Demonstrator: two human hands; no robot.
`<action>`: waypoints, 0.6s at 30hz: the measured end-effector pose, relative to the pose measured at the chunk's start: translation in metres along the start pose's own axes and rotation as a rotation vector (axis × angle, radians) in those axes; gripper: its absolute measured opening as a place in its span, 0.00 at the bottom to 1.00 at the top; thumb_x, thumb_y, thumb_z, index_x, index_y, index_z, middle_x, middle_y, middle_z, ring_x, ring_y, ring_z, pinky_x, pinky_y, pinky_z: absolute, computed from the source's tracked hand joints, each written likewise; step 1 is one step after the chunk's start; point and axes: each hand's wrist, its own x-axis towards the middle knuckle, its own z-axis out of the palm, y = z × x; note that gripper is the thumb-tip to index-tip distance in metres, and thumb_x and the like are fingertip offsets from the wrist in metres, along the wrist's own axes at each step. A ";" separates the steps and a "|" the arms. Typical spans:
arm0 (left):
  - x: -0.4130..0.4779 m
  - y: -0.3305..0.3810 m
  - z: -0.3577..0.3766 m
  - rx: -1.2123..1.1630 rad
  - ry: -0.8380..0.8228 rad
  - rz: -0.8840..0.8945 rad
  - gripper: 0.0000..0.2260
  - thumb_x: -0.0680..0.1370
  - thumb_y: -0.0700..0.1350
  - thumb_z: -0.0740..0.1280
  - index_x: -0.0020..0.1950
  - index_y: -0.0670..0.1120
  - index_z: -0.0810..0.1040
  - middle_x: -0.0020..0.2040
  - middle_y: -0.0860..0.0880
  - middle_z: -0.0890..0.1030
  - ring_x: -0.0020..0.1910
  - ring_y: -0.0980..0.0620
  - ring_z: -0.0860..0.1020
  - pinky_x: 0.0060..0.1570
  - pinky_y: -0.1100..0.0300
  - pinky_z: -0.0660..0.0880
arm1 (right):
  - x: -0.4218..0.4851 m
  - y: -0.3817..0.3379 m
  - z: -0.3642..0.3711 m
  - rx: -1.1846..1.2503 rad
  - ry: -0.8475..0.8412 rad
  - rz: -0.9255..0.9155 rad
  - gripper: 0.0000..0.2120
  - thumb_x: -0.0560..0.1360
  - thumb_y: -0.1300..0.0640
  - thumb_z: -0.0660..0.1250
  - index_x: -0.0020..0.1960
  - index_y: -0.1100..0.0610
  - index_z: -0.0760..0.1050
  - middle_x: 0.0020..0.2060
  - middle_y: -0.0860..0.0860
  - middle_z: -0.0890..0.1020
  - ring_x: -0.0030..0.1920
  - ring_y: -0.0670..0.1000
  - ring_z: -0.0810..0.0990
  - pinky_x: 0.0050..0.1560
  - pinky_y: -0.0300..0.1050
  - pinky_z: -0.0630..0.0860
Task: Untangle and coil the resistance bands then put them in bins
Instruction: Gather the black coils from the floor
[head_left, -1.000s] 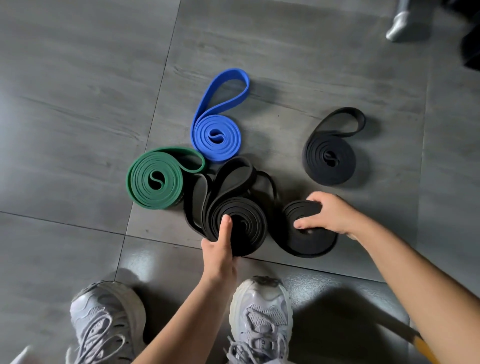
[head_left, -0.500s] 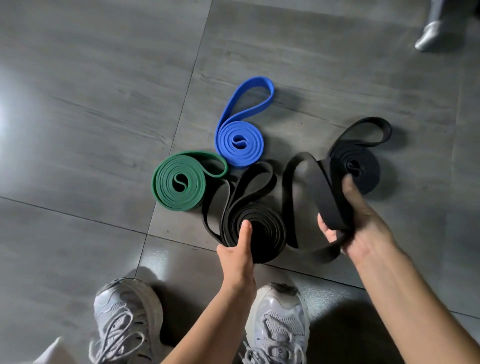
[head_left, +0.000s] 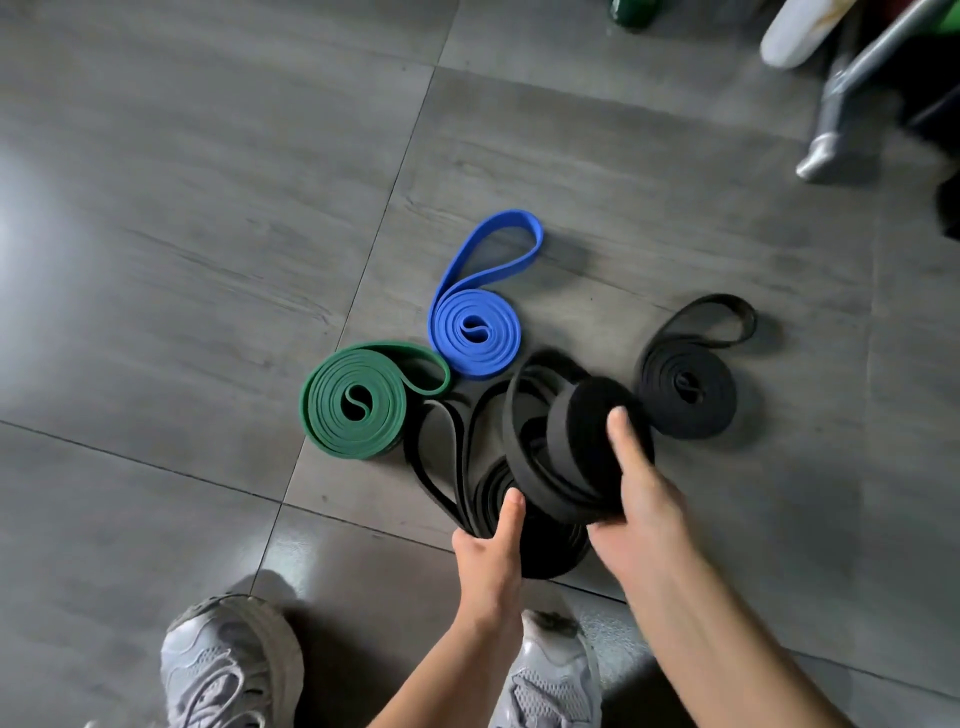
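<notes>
Left of the green coil (head_left: 358, 400) spreads grey floor (head_left: 156, 270).

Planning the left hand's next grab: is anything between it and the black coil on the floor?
Nothing is: the left hand holds the floor coil by its near edge, thumb on top. The held coil in the right hand hangs over its far part.

Blue band (head_left: 474, 332): flat coil on the floor, centre, with its tail in an open loop on the far side. Green band (head_left: 353, 402): flat coil just left of the blue, short tail loop at its right. Far black band (head_left: 688, 392): flat coil at right, tail looped far-right. Wide black band (head_left: 587, 441): rolled, raised and tilted, gripped by the right hand (head_left: 639, 519). Near black band (head_left: 483, 499): partly coiled on the floor beneath it, loose loops spreading left, near edge held by the left hand (head_left: 488, 558).
</notes>
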 end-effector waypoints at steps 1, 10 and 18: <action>0.001 0.002 0.000 -0.002 -0.006 0.006 0.38 0.56 0.63 0.76 0.55 0.42 0.68 0.55 0.42 0.79 0.55 0.48 0.79 0.58 0.45 0.76 | 0.004 0.017 -0.008 -0.060 0.092 -0.048 0.18 0.67 0.51 0.74 0.54 0.57 0.78 0.50 0.56 0.83 0.47 0.54 0.83 0.48 0.54 0.80; -0.002 0.008 -0.003 -0.040 -0.055 -0.027 0.27 0.69 0.55 0.75 0.55 0.35 0.77 0.52 0.38 0.82 0.50 0.45 0.82 0.49 0.47 0.80 | 0.022 0.044 -0.033 -0.404 0.190 -0.367 0.20 0.66 0.45 0.76 0.55 0.42 0.73 0.50 0.44 0.81 0.54 0.52 0.80 0.59 0.58 0.76; -0.001 0.011 -0.005 -0.066 -0.063 -0.001 0.23 0.72 0.53 0.72 0.55 0.36 0.78 0.51 0.38 0.83 0.54 0.42 0.80 0.56 0.42 0.77 | 0.013 0.045 -0.053 -0.852 0.144 -0.578 0.21 0.68 0.51 0.74 0.57 0.55 0.72 0.47 0.50 0.80 0.45 0.48 0.78 0.46 0.40 0.69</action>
